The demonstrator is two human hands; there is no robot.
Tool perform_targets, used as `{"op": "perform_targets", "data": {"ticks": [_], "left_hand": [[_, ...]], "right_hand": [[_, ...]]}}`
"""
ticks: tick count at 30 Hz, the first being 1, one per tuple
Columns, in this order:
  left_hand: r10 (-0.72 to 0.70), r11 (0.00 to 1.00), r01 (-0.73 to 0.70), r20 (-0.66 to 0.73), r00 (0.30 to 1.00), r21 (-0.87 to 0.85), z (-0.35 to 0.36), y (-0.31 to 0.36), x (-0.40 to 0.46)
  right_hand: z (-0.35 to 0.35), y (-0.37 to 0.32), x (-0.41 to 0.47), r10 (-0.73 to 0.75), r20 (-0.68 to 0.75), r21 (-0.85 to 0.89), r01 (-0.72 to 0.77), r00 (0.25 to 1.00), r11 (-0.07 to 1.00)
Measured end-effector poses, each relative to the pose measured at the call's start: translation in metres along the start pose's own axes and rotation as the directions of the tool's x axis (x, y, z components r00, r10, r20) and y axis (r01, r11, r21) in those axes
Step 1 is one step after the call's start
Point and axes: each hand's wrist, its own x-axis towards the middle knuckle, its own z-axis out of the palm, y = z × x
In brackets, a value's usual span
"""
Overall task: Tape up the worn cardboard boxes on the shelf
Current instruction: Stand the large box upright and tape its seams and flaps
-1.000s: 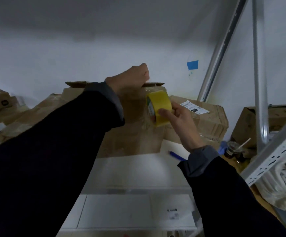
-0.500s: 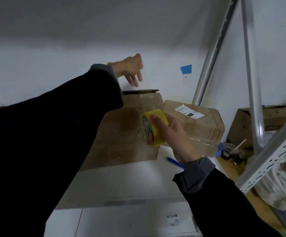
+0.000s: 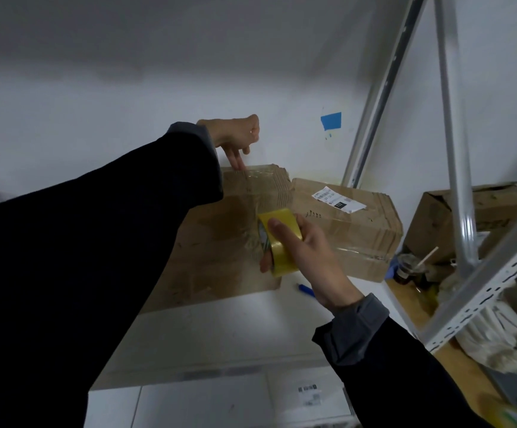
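Note:
A worn brown cardboard box [image 3: 220,239] stands on the white shelf [image 3: 220,332], mostly behind my left arm. My right hand [image 3: 309,257] grips a yellow roll of clear tape [image 3: 278,242] against the box's front face. A shiny strip of tape [image 3: 257,193] runs from the roll up to the box's top edge. My left hand [image 3: 235,140] is above that edge with fingers pointing down, their tips touching the tape there. A second cardboard box [image 3: 349,230] with a white label lies just to the right.
A blue pen [image 3: 306,289] lies on the shelf below my right hand. Grey metal shelf uprights [image 3: 454,168] rise at the right, with a third box [image 3: 482,217], a plastic cup with a straw [image 3: 408,267] and white cloth [image 3: 504,338] behind them. Blue tape [image 3: 331,121] marks the wall.
My left hand lifted off the box's top, then came down again with fingertips on the tape at the edge. My right hand drew the roll lower down the box's front.

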Motion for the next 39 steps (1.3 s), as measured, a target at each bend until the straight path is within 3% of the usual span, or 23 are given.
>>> {"op": "perform_targets", "data": {"ticks": [9,17,25,27,29,31,33,37,39], "left_hand": [[-0.038,0.996,0.038,-0.001,0.999,0.077,0.004,-0.011,0.015],[-0.113,0.936,0.085,0.064,0.992,0.342,0.021,-0.029,0.030],[-0.310,0.947,0.320,0.177,0.934,-0.026,0.019,-0.049,0.035],[-0.304,0.953,0.303,0.100,0.947,0.031,0.020,-0.050,0.042],[-0.204,0.952,0.231,-0.148,0.968,0.199,0.028,-0.048,0.048],[-0.073,0.958,0.159,-0.332,0.941,0.238,0.037,-0.044,0.054],[-0.021,0.970,0.105,-0.352,0.936,0.221,0.043,-0.044,0.055],[-0.144,0.966,0.176,-0.171,0.975,0.190,0.033,-0.053,0.041],[-0.089,0.969,0.148,-0.285,0.954,0.195,0.027,-0.062,0.037]], "right_hand": [[0.002,0.012,0.006,0.027,0.035,0.030,-0.028,0.999,0.999],[0.001,0.022,0.012,0.023,0.033,0.048,-0.025,0.999,0.999],[0.002,0.032,0.014,0.070,0.044,0.005,-0.070,0.997,0.998],[0.002,0.033,0.016,0.071,0.040,0.005,-0.071,0.997,0.997],[0.002,0.033,0.020,0.070,0.041,0.043,-0.072,0.997,0.996],[0.002,0.032,0.023,0.067,0.022,0.081,-0.068,0.998,0.994],[0.003,0.035,0.027,0.078,0.001,0.081,-0.077,0.997,0.994],[0.008,0.045,0.027,0.086,-0.006,0.039,-0.085,0.996,0.996],[0.009,0.046,0.027,0.098,0.007,0.061,-0.098,0.995,0.993]]}}
